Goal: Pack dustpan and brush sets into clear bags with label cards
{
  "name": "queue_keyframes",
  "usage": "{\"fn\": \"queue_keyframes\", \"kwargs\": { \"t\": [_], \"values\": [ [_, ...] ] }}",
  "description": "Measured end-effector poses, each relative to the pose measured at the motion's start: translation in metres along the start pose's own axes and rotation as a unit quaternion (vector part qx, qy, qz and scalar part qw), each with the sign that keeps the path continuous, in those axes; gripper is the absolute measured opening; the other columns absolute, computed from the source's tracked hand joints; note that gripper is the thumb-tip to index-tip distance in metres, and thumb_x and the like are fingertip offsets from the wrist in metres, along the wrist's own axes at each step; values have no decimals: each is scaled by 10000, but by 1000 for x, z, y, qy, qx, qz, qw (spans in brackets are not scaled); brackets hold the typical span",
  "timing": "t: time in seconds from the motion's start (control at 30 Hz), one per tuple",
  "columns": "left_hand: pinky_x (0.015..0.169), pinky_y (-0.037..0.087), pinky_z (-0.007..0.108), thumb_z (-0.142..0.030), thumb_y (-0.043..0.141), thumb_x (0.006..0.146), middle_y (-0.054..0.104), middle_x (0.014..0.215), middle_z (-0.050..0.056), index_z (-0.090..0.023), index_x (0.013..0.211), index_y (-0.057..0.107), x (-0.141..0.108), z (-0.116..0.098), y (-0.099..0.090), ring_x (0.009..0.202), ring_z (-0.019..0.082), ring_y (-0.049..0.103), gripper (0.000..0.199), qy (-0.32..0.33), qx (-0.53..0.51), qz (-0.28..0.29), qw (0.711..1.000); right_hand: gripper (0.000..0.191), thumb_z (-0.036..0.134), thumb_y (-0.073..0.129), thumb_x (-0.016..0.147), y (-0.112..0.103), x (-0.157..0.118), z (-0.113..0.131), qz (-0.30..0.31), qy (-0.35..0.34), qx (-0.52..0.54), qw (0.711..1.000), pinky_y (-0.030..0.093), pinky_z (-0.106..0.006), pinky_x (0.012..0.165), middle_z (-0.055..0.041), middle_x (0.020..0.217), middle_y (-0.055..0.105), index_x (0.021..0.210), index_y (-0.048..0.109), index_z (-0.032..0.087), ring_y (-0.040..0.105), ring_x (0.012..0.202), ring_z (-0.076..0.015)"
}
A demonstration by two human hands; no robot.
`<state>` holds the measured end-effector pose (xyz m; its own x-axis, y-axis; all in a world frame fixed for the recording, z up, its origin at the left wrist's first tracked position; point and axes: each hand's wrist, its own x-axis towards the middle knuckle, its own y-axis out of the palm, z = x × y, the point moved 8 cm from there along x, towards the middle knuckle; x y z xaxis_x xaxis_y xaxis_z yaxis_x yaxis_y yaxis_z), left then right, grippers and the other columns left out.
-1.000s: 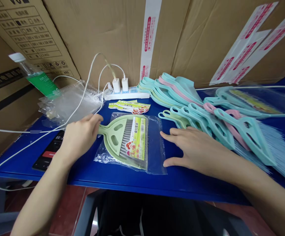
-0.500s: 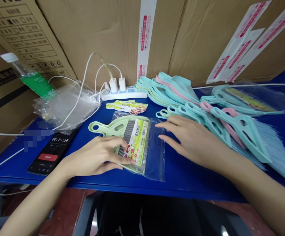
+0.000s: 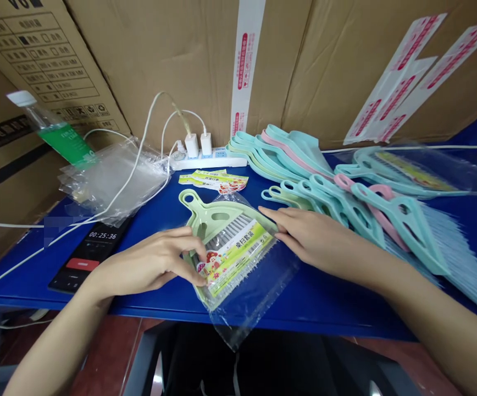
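A green dustpan and brush set (image 3: 216,219) lies tilted on the blue table, partly inside a clear plastic bag (image 3: 255,302) whose loose end points to the front edge. A yellow-green printed card (image 3: 238,256) rests over the grey bristles. My left hand (image 3: 151,261) grips the set's left side, thumb and fingers at the card's lower-left corner. At the upper-right corner of the set, my right hand (image 3: 316,239) has its thumb and fingers pinched round the dustpan edge and the bag.
Stacked dustpans (image 3: 288,154) and brushes (image 3: 407,220) lie behind and right. A bagged set (image 3: 415,170) is farther right. Printed cards (image 3: 214,180), a power strip (image 3: 209,159), clear bags (image 3: 115,165), a green-labelled bottle (image 3: 63,137) and a phone (image 3: 88,253) stand or lie behind and left.
The bagged set has turned clockwise, its handle now pointing up and left and the bag's loose end swinging toward the front. My right hand has closed on its upper-right corner.
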<state>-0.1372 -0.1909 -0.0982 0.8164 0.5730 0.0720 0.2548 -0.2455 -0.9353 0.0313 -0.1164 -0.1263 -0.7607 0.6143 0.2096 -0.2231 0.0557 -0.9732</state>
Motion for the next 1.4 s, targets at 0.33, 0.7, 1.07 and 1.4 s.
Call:
{"fn": "queue_keyframes", "kwargs": {
  "t": [0.33,0.7,1.07,1.4],
  "values": [
    [617,441,230,-19,392,895,639,809,6,-231,792,727,0,18,-11,724,123,592,410,-79,136,-111,981,769,113,459,794,-10,-11,9,99,8,61,993,375,-275,514,20,594,563,1542,282,100,542,534,-182],
    [567,445,281,-46,449,895,696,817,-10,-203,708,666,4,18,-12,669,156,592,327,-82,315,-151,933,38,195,457,837,-4,-12,12,201,35,86,975,311,-286,530,17,640,505,857,467,225,462,543,-164],
    [671,497,293,-26,420,888,704,901,25,-198,877,697,6,13,-12,769,172,559,326,-71,253,-146,954,145,227,453,882,-3,-11,15,185,8,88,979,338,-300,579,-24,724,583,740,420,229,505,610,-168],
    [808,530,319,-204,496,946,651,952,44,-174,1110,621,10,10,10,849,173,617,209,-39,129,-64,989,160,58,475,770,-11,-5,32,121,-67,81,987,394,-304,613,-56,823,623,827,491,206,551,683,-186]
  ]
}}
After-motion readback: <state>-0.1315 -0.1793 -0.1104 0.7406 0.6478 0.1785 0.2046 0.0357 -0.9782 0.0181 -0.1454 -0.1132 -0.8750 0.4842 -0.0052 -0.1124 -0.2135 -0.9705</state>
